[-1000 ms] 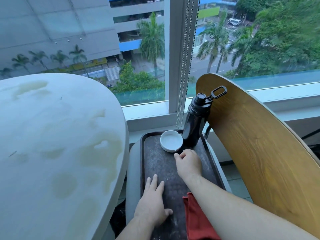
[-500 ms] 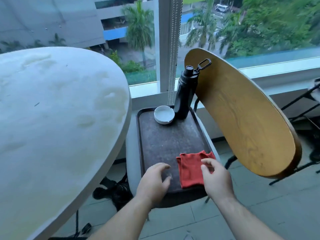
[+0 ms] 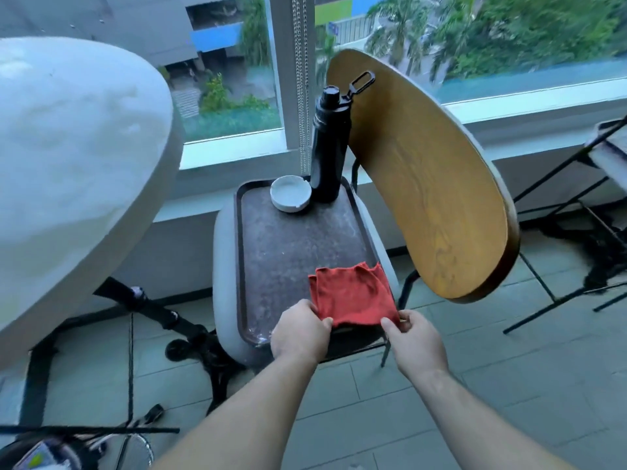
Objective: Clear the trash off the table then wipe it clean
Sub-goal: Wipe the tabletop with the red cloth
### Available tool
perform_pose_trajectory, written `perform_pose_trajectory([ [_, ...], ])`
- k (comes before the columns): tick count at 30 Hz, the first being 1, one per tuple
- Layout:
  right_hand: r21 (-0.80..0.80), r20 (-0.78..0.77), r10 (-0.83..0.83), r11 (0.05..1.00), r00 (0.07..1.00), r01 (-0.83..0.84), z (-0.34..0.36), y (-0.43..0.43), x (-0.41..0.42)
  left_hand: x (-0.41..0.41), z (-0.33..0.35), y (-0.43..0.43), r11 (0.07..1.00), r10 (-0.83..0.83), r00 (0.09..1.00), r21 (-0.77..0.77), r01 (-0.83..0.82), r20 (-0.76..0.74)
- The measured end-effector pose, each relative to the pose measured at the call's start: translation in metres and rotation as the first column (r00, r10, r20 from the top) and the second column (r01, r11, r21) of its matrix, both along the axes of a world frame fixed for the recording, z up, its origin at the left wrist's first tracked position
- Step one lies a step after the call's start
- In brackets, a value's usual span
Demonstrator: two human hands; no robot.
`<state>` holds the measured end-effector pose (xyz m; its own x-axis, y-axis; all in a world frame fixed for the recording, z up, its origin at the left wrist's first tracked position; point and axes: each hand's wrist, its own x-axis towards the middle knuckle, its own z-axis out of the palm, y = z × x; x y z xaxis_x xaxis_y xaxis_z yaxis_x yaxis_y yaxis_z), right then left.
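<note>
A: Nearest entry. Your left hand point(image 3: 300, 330): fingers curled, pinching the near left corner of the red cloth point(image 3: 353, 295).

B: And your right hand point(image 3: 412, 340)?

A: Same grip, near right corner, thumb against the fabric. Neither hand holds anything else.

B: Cloth position?

A: Folded, lying on the near right part of the dark tray point(image 3: 271, 252), its near edge at the tray's front rim. The tray sits on a grey chair seat point(image 3: 224, 266).

B: Farther along?

A: Far end of the tray: a white round dish point(image 3: 290, 193), and a black bottle point(image 3: 327, 147) upright just beside it on the right. The wooden chair back point(image 3: 424, 171) rises to the right. The white table point(image 3: 68, 147) stands left of the chair, its top mottled. The window point(image 3: 234, 79) lies beyond
</note>
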<state>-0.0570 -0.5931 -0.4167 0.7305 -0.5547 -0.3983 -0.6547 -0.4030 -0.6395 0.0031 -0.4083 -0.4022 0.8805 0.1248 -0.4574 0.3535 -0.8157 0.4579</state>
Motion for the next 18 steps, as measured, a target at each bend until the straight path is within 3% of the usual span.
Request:
perform_pose_trajectory([
  [6, 0.065, 0.017, -0.005, 0.998, 1.000, 0.004, 0.017, -0.001, 0.013, -0.007, -0.003, -0.007, 0.999, 0.027, 1.000, -0.026, -0.027, -0.006],
  [11, 0.269, 0.191, -0.040, 0.963, 0.981, -0.013, 0.048, 0.013, 0.019, -0.030, 0.009, 0.003, 0.999, -0.037, 0.999, -0.031, 0.038, 0.039],
  [14, 0.497, 0.247, -0.072, 0.865, 0.966, -0.063, 0.070, 0.030, 0.019, -0.046, 0.027, 0.013, 0.996, -0.061, 0.998, -0.070, 0.063, 0.034],
  [16, 0.569, 0.280, -0.025, 0.809, 0.960, -0.145, 0.084, 0.038, 0.015, -0.056, 0.048, 0.022, 0.988, -0.022, 0.992, -0.147, 0.040, 0.122],
  [18, 0.604, 0.330, 0.068, 0.751, 0.941, -0.266, 0.105, 0.044, 0.008, -0.067, 0.076, 0.032, 0.967, 0.020, 0.951, -0.247, 0.059, 0.308],
])
